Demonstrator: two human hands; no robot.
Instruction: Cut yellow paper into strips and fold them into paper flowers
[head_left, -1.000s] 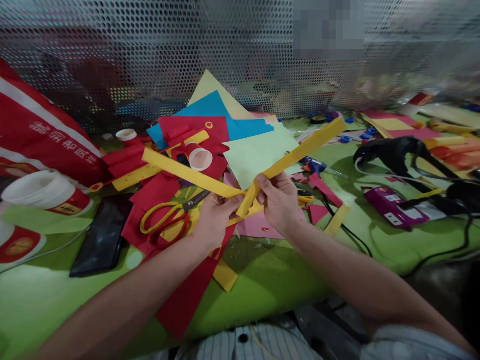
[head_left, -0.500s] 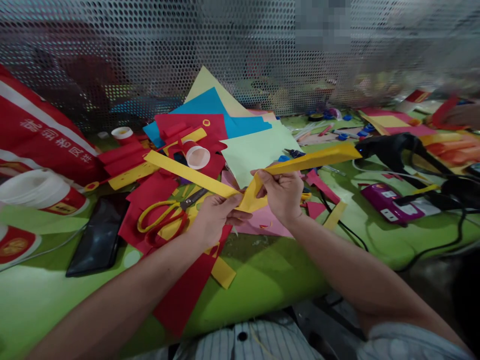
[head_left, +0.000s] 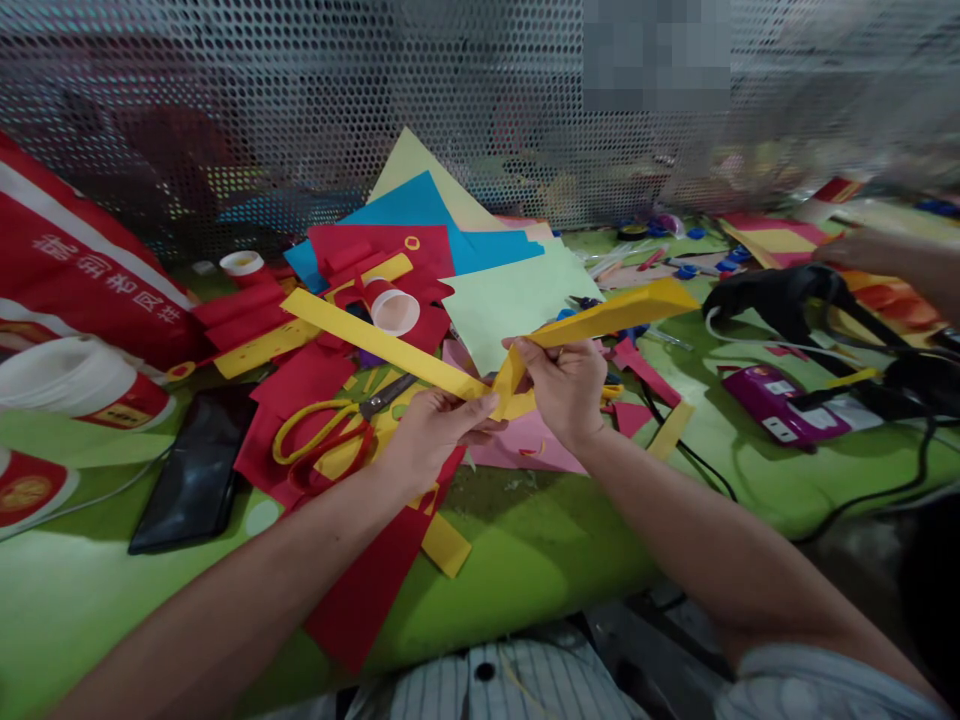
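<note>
The green counter (head_left: 540, 570), smooth and faintly glossy, is spread below the fingers. Just beyond them, a flat, matt pale green sheet (head_left: 514, 290) is laid. Directly in the fingers, above the counter, the yellow strip (head_left: 508, 375) is held, apparently of thin card; its long axis is broken at a slanting bend, one straight length being pointed up and left, the other, creased lengthwise, up and right. Whether one piece or two overlapped is held cannot be told. The left length is pinched between thumb and fingers of the left hand (head_left: 435, 430), the right by those of the right hand (head_left: 568, 390); the bend is closely flanked by both. Left of the fingers, scissors (head_left: 369, 408) with looped handles are seen; beyond, a round-ended paper cup (head_left: 395, 312).
</note>
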